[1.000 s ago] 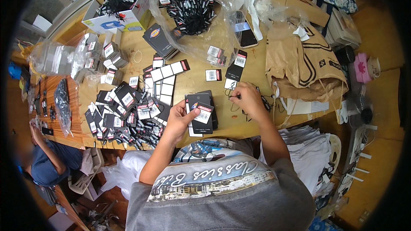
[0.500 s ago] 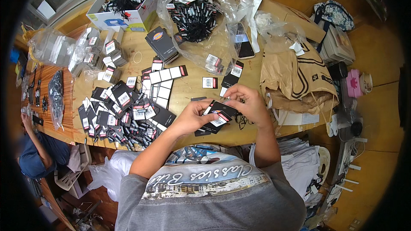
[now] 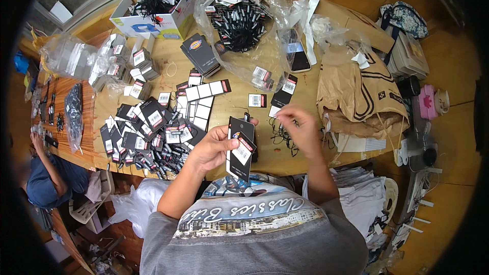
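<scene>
My left hand (image 3: 210, 150) is closed on black hang tags (image 3: 242, 167), held upright above the table's near edge. A smaller tag with a white barcode label (image 3: 243, 151) lies against their front under my thumb. To the right, my right hand (image 3: 301, 128) hovers apart from the tags, over a loose tangle of black cords (image 3: 283, 136). Motion blurs its fingers, so whether they grip a cord is unclear. Just beyond it lie a black tag with white labels (image 3: 285, 91) and a small barcode tag (image 3: 257, 100).
A heap of corded black tags (image 3: 147, 135) covers the table's left part, beside label strips (image 3: 204, 91). Farther back are a stack of black cards (image 3: 201, 56), a filled cardboard box (image 3: 153, 20), a plastic bag (image 3: 275, 15), a phone (image 3: 299, 58) and a brown paper bag (image 3: 351, 86).
My left hand has turned the tags from lying slanted to upright and drawn them nearer me. My right hand has let go of them and moved right, to the cords.
</scene>
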